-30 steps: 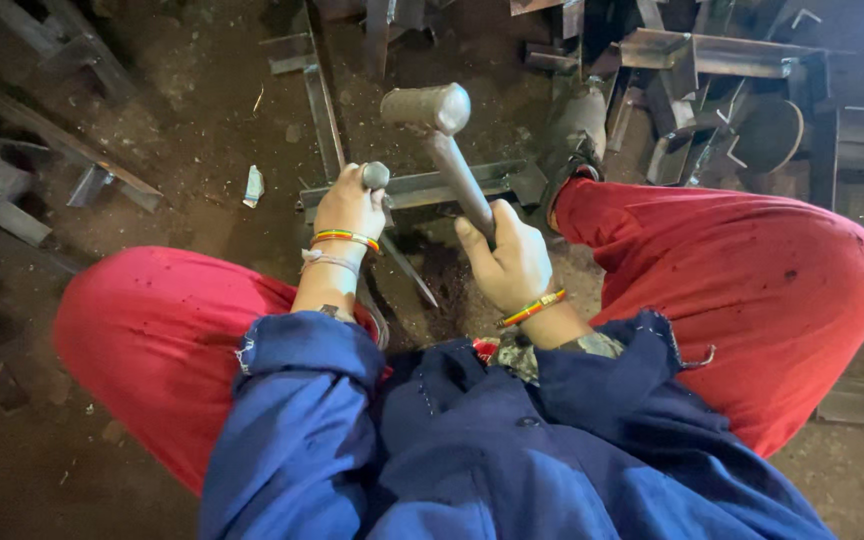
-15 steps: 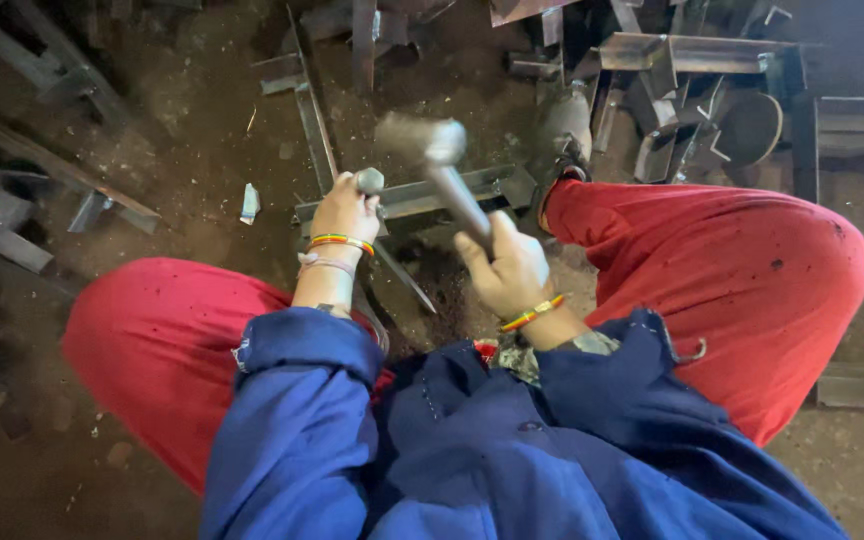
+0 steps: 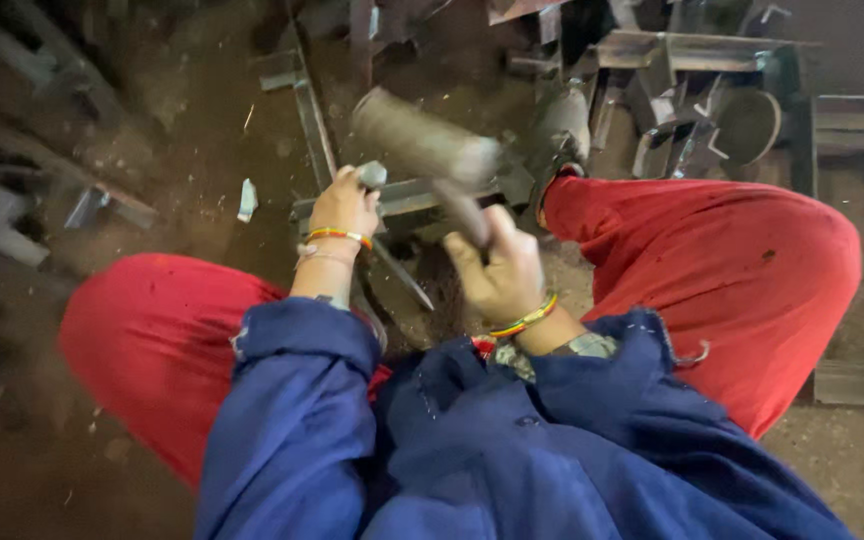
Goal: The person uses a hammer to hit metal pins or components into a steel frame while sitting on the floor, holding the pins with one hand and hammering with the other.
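My right hand [image 3: 499, 270] grips the handle of a heavy hammer [image 3: 424, 148], whose blurred grey head hangs raised just above and right of my left hand. My left hand [image 3: 343, 205] is closed around an upright metal chisel [image 3: 372, 174]; only its rounded top shows above the fist. The chisel stands on a flat steel bar [image 3: 407, 198] that lies crosswise on the dirt floor between my knees. Both wrists wear coloured bangles. My red trousers and blue sleeves fill the lower part of the view.
A long steel angle piece [image 3: 309, 110] runs away from the bar toward the top. Welded steel frames and scrap [image 3: 692, 90] pile up at the top right. More metal offcuts [image 3: 12, 210] lie at the left. A small shard [image 3: 246, 198] rests on the dirt.
The hammer head has swung left and closer to the chisel top, and is now motion-blurred. My left hand keeps its hold on the chisel in the same spot.
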